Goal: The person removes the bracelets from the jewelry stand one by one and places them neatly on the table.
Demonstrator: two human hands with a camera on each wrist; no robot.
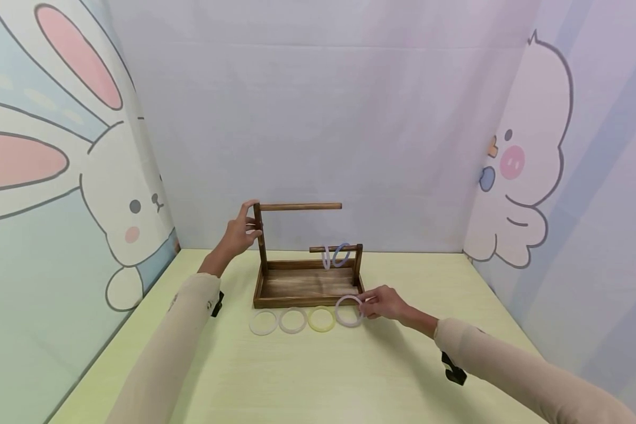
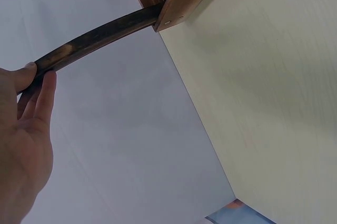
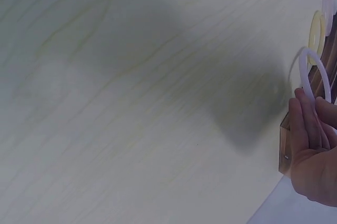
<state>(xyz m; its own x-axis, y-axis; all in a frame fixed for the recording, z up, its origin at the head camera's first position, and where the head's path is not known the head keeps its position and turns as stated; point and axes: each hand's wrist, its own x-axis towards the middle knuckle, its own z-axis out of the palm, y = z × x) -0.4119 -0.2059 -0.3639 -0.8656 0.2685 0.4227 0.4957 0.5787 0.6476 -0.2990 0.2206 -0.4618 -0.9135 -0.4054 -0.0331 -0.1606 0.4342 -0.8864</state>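
Note:
A dark wooden display stand [image 1: 304, 303] has a tray base, a tall post with a long top bar [image 1: 302, 206], and a short post with a lower bar. My left hand [image 1: 235, 237] grips the tall post [image 2: 100, 33] near its top. At the tray's front right corner, my right hand [image 1: 384, 303] pinches a pale lilac bangle [image 3: 304, 71], tilted up off the table. On the lower bar hang a pale bangle [image 1: 326, 259] and a blue one [image 1: 335, 257]. Nothing hangs on the top bar.
In front of the tray, a whitish bangle [image 1: 251, 323], a pale pinkish bangle [image 1: 280, 321] and a yellow bangle [image 1: 310, 320] lie in a row on the pale table [image 1: 307, 377]. Behind stands a plain curtain [image 1: 318, 129], with cartoon-printed walls on both sides.

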